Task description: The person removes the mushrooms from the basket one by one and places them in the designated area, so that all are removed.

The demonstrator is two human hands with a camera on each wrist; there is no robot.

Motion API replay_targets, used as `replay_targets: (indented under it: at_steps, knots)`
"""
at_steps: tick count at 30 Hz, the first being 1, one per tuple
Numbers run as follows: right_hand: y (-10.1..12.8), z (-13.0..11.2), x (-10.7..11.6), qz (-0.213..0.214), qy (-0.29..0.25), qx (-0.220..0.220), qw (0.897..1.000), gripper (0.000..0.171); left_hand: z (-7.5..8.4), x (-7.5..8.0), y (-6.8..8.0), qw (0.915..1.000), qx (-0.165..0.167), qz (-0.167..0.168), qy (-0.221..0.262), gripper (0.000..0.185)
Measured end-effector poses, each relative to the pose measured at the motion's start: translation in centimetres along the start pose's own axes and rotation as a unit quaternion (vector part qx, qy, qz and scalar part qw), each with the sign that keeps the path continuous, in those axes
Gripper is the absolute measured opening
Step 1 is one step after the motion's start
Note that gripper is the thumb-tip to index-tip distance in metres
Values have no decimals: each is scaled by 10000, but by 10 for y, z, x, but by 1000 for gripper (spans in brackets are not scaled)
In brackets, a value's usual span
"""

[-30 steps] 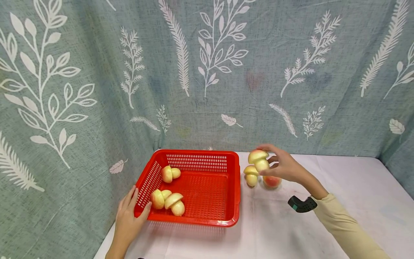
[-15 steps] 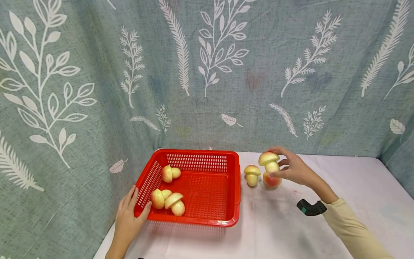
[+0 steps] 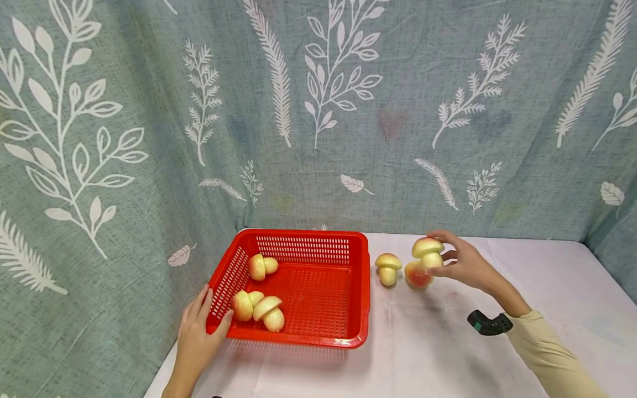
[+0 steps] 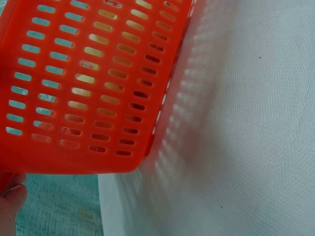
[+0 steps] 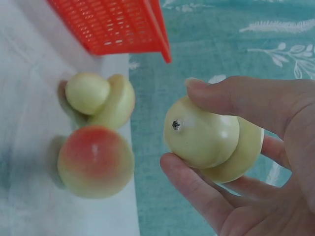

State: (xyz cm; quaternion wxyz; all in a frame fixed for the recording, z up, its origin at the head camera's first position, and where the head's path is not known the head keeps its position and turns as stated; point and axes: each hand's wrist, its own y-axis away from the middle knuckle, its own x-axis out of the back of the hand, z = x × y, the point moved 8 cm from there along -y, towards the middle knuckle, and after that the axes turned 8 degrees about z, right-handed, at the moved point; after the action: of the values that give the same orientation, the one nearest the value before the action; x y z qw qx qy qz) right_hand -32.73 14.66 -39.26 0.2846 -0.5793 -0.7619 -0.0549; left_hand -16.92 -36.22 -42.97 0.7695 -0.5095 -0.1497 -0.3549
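Observation:
My right hand (image 3: 463,265) holds a yellow toy mushroom (image 3: 427,249) upright by its stem and cap, raised over the table. In the right wrist view its pale stem end (image 5: 197,132) faces the camera between thumb and fingers. Just behind it, a red-and-yellow mushroom cap (image 3: 417,276) faces up, its stem out of sight. To its left lies another toy mushroom (image 3: 388,269). My left hand (image 3: 199,326) grips the near left corner of the red basket (image 3: 358,287), thumb on the front rim, fingers along the left side.
Inside the basket lie three toy mushrooms: one toward the back (image 3: 259,268) and two at the front left, a tipped one (image 3: 243,307) beside another (image 3: 271,315). A white cloth (image 3: 537,276) covers the table. A green leaf-patterned curtain (image 3: 318,182) hangs behind and to the left.
My right hand has moved right with the mushroom, from above the left table mushroom past the red-topped one, dipping slightly lately. My left hand and the basket have stayed put.

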Motion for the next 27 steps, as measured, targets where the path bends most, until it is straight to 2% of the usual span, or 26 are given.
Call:
replay_targets:
  at_steps: [19, 27]
  knots:
    - [5, 40, 14, 262, 175, -456, 9985, 74, -1, 0, 0, 10000, 52, -1, -18, 69]
    - [7, 64, 14, 243, 202, -954, 9949, 77, 0, 0, 0, 9999, 63, -74, -36, 69]
